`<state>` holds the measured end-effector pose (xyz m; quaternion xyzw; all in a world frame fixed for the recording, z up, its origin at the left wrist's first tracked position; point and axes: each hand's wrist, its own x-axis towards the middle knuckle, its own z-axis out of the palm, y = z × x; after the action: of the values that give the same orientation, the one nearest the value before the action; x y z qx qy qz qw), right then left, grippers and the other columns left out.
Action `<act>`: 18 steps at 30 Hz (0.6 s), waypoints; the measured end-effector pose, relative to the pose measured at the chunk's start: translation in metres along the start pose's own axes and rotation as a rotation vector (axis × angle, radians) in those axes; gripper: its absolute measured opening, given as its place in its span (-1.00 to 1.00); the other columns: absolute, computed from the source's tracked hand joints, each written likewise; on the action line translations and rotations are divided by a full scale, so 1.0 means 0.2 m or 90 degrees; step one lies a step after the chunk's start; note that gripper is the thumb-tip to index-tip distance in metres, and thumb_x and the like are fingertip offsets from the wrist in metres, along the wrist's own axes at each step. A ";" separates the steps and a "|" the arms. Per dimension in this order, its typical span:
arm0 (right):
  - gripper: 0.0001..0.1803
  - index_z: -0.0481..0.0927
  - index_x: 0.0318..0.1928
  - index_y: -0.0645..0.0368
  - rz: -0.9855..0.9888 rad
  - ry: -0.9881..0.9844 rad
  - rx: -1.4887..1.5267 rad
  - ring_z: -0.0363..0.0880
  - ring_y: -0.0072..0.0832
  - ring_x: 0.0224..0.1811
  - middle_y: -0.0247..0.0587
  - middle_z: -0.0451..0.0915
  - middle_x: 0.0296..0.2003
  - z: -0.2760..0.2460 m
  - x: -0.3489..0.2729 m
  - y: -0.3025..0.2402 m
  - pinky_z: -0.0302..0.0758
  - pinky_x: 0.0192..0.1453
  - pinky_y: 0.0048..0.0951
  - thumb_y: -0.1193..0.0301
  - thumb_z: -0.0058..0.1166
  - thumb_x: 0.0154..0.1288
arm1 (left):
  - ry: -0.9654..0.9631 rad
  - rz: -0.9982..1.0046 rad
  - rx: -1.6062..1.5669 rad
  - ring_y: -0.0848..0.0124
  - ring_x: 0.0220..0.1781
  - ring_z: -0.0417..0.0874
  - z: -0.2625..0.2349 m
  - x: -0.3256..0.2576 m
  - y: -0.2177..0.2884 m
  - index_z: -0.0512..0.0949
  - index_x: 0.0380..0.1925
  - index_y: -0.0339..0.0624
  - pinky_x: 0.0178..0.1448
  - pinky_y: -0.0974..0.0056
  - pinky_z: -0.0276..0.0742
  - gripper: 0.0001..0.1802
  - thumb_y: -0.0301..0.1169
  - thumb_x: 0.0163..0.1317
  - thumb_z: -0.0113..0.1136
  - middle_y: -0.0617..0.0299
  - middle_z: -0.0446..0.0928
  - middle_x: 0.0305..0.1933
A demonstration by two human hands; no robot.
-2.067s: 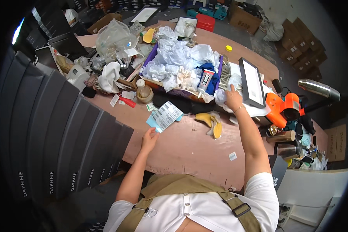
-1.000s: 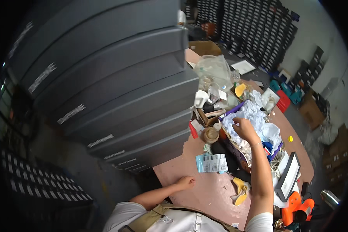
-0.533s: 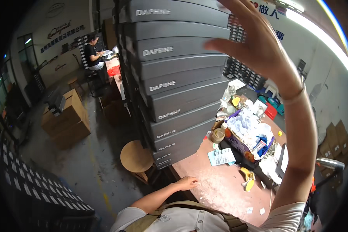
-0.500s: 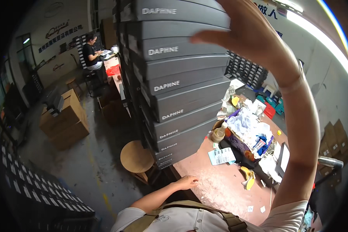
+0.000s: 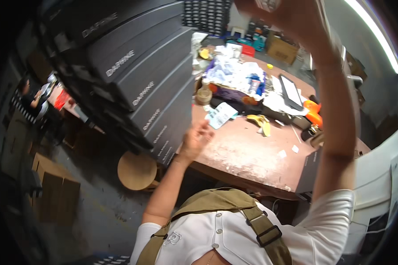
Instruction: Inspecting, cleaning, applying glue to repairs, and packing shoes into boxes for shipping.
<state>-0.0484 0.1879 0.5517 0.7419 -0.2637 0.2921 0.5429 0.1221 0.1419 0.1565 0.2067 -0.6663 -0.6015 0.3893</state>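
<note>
The left hand [image 5: 195, 138], fingers loosely curled and empty, rests at the reddish-brown table [image 5: 247, 152] edge near the pale blue paper sheet [image 5: 221, 115]. The right hand [image 5: 292, 15], at the upper frame edge, has fingers I cannot tell.

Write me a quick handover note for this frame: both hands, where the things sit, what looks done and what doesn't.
Left hand: loosely open, empty, hovering over the near edge of the brown table, just short of the pale blue printed sheet.
Right hand: raised high by the camera; something pale shows at its top edge, grip cannot be judged.
Banana peel lies mid-table; the purple-rimmed bin of crumpled paper sits at the far side, a tape roll beside it.
Done: unclear. Left: the sheet lies untouched; the clutter is unsorted.
</note>
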 end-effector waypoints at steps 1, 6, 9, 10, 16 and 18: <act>-0.43 0.49 0.00 0.08 0.038 0.018 -0.027 0.41 -0.20 0.07 -0.12 0.32 0.11 -0.12 -0.17 -0.06 0.34 0.16 -0.23 0.24 0.32 -0.08 | 0.000 0.101 -0.055 0.50 0.03 0.44 -0.01 0.06 0.15 0.34 0.18 -0.16 0.14 0.31 0.39 -0.45 -0.24 0.23 0.22 0.25 0.42 0.03; -0.38 0.46 0.08 -0.08 0.304 -0.054 0.263 0.26 0.07 0.19 0.01 0.24 0.20 -0.61 -1.05 -0.69 0.31 0.21 0.07 0.28 0.35 -0.07 | -0.190 -0.025 -0.807 0.15 0.16 0.50 0.23 0.32 0.18 0.31 0.20 -0.22 0.15 0.07 0.52 -0.20 0.25 0.29 -0.30 -0.05 0.45 0.10; -0.05 0.29 0.26 0.02 0.454 -0.361 0.408 0.16 0.07 0.26 0.06 0.15 0.25 -0.55 -1.33 -0.91 0.26 0.30 -0.02 0.36 0.42 -0.27 | -0.009 -0.014 -0.534 0.22 0.09 0.52 0.32 0.30 -0.58 0.33 0.18 -0.26 0.14 0.16 0.51 -0.34 0.09 0.39 -0.25 0.06 0.46 0.08; 0.00 0.27 0.28 0.02 0.556 -0.417 0.422 0.14 0.06 0.27 0.04 0.14 0.25 -0.55 -1.51 -0.97 0.24 0.32 -0.04 0.39 0.42 -0.32 | -0.060 -0.216 -0.679 0.35 0.19 0.42 0.51 0.21 -0.45 0.27 0.22 -0.27 0.26 0.21 0.39 -0.49 -0.15 0.43 -0.20 0.14 0.37 0.21; 0.01 0.24 0.30 0.06 0.674 -0.473 0.525 0.05 0.06 0.31 0.05 0.11 0.23 -0.59 -1.91 -1.09 0.14 0.38 -0.06 0.45 0.36 -0.32 | 0.052 -0.400 -0.733 0.26 0.01 0.58 0.75 -0.03 -0.68 0.41 0.06 -0.29 0.08 0.20 0.56 -0.62 -0.29 0.37 -0.13 0.10 0.52 0.01; -0.01 0.24 0.30 0.06 0.686 -0.469 0.541 0.04 0.06 0.31 0.05 0.10 0.24 -0.59 -1.93 -1.01 0.12 0.39 -0.06 0.47 0.33 -0.30 | 0.086 -0.403 -0.716 0.28 0.01 0.59 0.83 0.03 -0.56 0.40 0.07 -0.30 0.07 0.23 0.57 -0.61 -0.28 0.36 -0.09 0.11 0.52 0.02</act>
<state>-0.1892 0.3837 0.1710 0.7048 -0.6168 0.3263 -0.1278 -0.0303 0.2219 0.0551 0.1950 -0.1302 -0.9300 0.2832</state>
